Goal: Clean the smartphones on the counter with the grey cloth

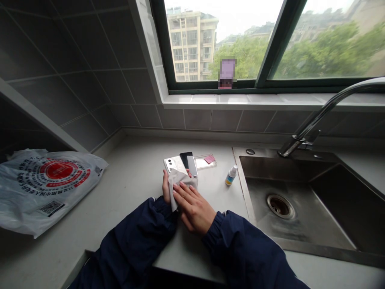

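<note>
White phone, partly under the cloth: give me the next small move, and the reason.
Probably slide the grey cloth up toward the camera lenses: the right hand presses it over the nearer part of the white phone, the left hand holds that phone, and the lenses lie uncovered.

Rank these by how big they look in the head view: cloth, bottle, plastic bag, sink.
1. Sink
2. Plastic bag
3. Cloth, partly covered by the right hand
4. Bottle

Loose, creased navy-blue jacket sleeves (243, 245) end in gathered cuffs (213, 229), with thin white stripes (224, 213) showing close by; the left hand (166, 187) and right hand (194, 205) are bare.
</note>
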The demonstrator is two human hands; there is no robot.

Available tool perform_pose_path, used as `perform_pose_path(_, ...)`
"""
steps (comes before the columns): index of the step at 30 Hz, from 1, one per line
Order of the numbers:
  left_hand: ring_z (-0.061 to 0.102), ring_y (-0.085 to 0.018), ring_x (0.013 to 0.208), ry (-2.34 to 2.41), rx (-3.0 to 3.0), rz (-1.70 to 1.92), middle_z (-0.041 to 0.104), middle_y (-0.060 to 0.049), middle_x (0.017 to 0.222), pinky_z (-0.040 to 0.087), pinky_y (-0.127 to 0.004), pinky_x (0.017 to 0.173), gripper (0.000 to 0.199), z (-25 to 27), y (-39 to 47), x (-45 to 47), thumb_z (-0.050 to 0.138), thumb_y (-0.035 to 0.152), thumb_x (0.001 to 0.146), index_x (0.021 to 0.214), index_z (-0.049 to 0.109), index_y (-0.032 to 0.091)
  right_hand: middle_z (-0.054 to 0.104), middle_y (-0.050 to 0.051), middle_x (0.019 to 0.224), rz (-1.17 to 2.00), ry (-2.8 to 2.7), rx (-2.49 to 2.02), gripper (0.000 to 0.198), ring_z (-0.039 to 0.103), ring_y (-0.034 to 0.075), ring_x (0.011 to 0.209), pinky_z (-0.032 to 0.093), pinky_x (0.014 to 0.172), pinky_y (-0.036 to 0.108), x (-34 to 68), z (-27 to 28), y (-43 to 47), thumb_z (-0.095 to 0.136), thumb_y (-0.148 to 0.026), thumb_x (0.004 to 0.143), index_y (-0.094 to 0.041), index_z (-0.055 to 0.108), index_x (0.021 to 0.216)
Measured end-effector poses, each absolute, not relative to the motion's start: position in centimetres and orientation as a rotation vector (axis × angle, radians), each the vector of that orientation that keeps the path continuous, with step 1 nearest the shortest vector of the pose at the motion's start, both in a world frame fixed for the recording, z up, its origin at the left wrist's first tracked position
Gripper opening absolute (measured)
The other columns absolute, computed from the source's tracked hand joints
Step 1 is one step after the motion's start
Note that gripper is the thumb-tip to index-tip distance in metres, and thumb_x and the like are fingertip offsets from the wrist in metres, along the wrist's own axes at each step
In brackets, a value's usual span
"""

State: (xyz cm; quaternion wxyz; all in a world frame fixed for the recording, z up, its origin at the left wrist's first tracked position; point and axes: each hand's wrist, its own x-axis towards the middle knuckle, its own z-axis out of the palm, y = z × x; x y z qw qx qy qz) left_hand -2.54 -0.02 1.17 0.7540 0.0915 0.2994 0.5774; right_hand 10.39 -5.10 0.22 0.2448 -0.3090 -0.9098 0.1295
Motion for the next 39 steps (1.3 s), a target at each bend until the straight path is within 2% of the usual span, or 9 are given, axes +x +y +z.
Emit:
perform_pose_path(5, 0.069, -0.025, 0.074, 0.629, 0.214, 1.229, 0.071, -0.017, 0.085, 0.056, -0.038, 0.071, 0.079, 0.9, 0.1, -2.6, 0.038, 0.077, 0.087, 0.100, 0.070, 0.006, 0.021, 0.012, 0.165, 0.337, -2.459, -0.860, 0.079, 0.012, 0.028, 0.155, 0.022, 0.124, 0.050, 10.3, 0.0, -5.1, 0.048, -0.012, 0.075, -0.005, 0.036, 0.153)
perform_pose_path(8, 0.070, -0.026, 0.078, 0.653, 0.246, 1.190, 0.073, -0.017, 0.087, 0.057, -0.038, 0.076, 0.081, 0.6, 0.0, -2.6, 0.033, 0.075, 0.091, 0.101, 0.071, 0.004, 0.021, 0.012, 0.165, 0.332, -2.432, -0.885, 0.072, 0.011, 0.028, 0.155, 0.023, 0.124, 0.050, 10.3, 0.0, -5.1, 0.047, -0.014, 0.082, -0.005, 0.035, 0.153)
perform_pose_path(11, 0.072, -0.024, 0.078, 0.654, 0.282, 1.182, 0.075, -0.015, 0.087, 0.057, -0.037, 0.081, 0.076, 0.5, -0.2, -2.3, 0.031, 0.070, 0.094, 0.101, 0.072, 0.006, 0.020, 0.012, 0.165, 0.307, -2.402, -0.921, 0.062, 0.011, 0.028, 0.155, 0.025, 0.123, 0.050, 10.3, -0.1, -5.1, 0.042, -0.025, 0.096, -0.006, 0.033, 0.154)
perform_pose_path(16, 0.072, -0.030, 0.097, 0.618, 0.269, 1.149, 0.077, -0.014, 0.094, 0.052, -0.045, 0.099, 0.066, -0.5, -0.3, -1.9, 0.040, 0.066, 0.094, 0.103, 0.072, 0.009, 0.018, 0.017, 0.165, 0.207, -2.384, -0.959, 0.074, 0.009, 0.033, 0.155, 0.027, 0.121, 0.055, 10.2, -0.6, -4.9, 0.045, -0.048, 0.100, -0.004, 0.026, 0.157)
perform_pose_path(20, 0.068, -0.026, 0.113, 0.672, 0.176, 1.264, 0.078, -0.008, 0.100, 0.045, -0.041, 0.109, 0.041, -2.5, -0.2, -1.9, 0.050, 0.049, 0.097, 0.116, 0.070, 0.019, 0.017, 0.019, 0.165, 0.132, -2.329, -1.016, 0.080, 0.008, 0.034, 0.154, 0.028, 0.120, 0.057, 10.2, -1.2, -4.8, 0.044, -0.051, 0.100, -0.005, 0.017, 0.159)
perform_pose_path(25, 0.052, -0.018, 0.136, 0.583, 0.245, 1.376, 0.071, 0.000, 0.126, 0.035, -0.036, 0.117, 0.038, -3.1, -1.0, -1.4, 0.047, 0.037, 0.100, 0.136, 0.060, 0.033, 0.013, 0.020, 0.166, 0.076, -2.254, -1.073, 0.080, 0.007, 0.035, 0.155, 0.027, 0.119, 0.058, 10.2, -1.3, -4.6, 0.042, -0.049, 0.101, -0.006, 0.009, 0.160)
perform_pose_path(27, 0.050, -0.019, 0.138, 0.552, 0.247, 1.302, 0.070, -0.002, 0.128, 0.035, -0.037, 0.118, 0.040, -2.3, -1.2, -1.2, 0.047, 0.042, 0.100, 0.136, 0.061, 0.032, 0.013, 0.019, 0.166, 0.057, -2.226, -1.082, 0.081, 0.007, 0.035, 0.155, 0.027, 0.120, 0.057, 10.3, -1.2, -4.6, 0.042, -0.048, 0.101, -0.008, 0.006, 0.161)
perform_pose_path(31, 0.047, -0.027, 0.141, 0.506, 0.263, 1.137, 0.067, -0.011, 0.132, 0.036, -0.045, 0.117, 0.055, -0.4, -1.1, -0.6, 0.038, 0.055, 0.099, 0.136, 0.060, 0.020, 0.014, 0.018, 0.166, 0.022, -2.168, -1.116, 0.080, 0.009, 0.034, 0.154, 0.026, 0.120, 0.055, 10.4, -0.9, -4.5, 0.041, -0.046, 0.101, -0.009, 0.002, 0.161)
perform_pose_path(39, 0.040, -0.025, 0.146, 0.447, 0.340, 1.093, 0.061, -0.009, 0.141, 0.030, -0.044, 0.121, 0.055, -0.3, -1.2, 0.3, 0.029, 0.046, 0.103, 0.147, 0.049, 0.021, 0.016, 0.017, 0.166, -0.008, -2.042, -1.213, 0.075, 0.012, 0.035, 0.154, 0.025, 0.119, 0.060, 11.4, -0.3, -3.6, 0.038, -0.041, 0.102, -0.013, 0.002, 0.162)
